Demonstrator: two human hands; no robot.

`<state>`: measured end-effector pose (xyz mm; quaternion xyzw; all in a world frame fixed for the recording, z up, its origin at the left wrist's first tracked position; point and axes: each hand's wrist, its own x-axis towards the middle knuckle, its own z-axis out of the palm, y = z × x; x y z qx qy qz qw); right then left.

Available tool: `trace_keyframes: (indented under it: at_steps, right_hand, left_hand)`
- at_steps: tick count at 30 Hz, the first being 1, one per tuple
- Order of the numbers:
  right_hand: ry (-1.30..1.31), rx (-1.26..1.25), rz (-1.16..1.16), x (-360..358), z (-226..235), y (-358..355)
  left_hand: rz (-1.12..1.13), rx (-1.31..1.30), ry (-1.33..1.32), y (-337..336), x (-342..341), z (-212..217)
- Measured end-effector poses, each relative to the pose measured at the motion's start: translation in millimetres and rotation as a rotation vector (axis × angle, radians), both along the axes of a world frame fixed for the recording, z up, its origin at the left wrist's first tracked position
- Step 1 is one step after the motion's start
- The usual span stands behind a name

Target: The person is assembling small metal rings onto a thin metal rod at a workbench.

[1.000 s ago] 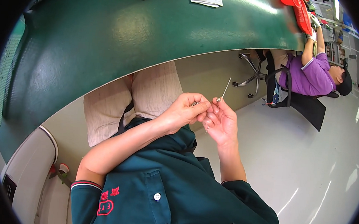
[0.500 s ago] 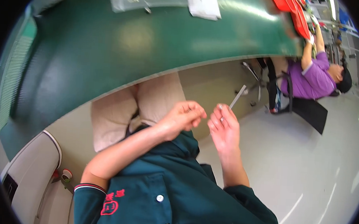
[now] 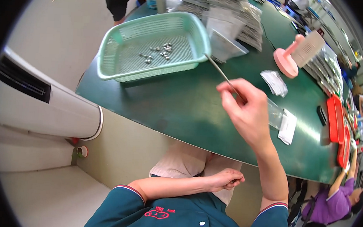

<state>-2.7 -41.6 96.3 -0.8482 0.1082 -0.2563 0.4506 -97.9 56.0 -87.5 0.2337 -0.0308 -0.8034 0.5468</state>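
Note:
My right hand (image 3: pixel 251 111) is raised over the green table, its fingers closed round a thin metal rod (image 3: pixel 219 69). The rod's far end points at the near right corner of a pale green plastic basket (image 3: pixel 152 73); I cannot tell whether it touches the rim. Several small shiny metal pieces (image 3: pixel 164 53) lie loose on the basket's mesh bottom. Low in front of my body, above my lap, is my left hand (image 3: pixel 226 180). Its fingers are curled and pressed together, and what they hold, if anything, is hidden.
Stacked plastic bags (image 3: pixel 237 21) stand behind the basket. A pink desk fan (image 3: pixel 291 57), white papers (image 3: pixel 288 127) and red trays (image 3: pixel 335 119) are to the right. A person in purple (image 3: pixel 329 206) sits at the far right. A white appliance (image 3: pixel 54 93) stands left of the table.
My view has swung left, bringing the basket into sight. My right hand has moved up and forward over the table with the rod. My left hand stays low by my lap.

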Motion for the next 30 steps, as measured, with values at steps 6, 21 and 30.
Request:
trace_keyframes:
  at_steps: [6,21,30]
  right_hand:
    - [-0.085,-0.411,0.047,97.5,-16.8,12.2]
    - [0.222,0.058,-0.086,-37.2,-10.7,-6.7]
    - [0.384,0.26,-0.444,-211.1,-91.0,-0.3]
  left_hand:
    - [0.084,0.01,0.052,6.4,14.5,8.9]
    - [0.181,-0.06,-0.13,2.2,17.4,23.4]
    - [0.118,-0.189,-0.017,-14.0,-8.0,14.4]
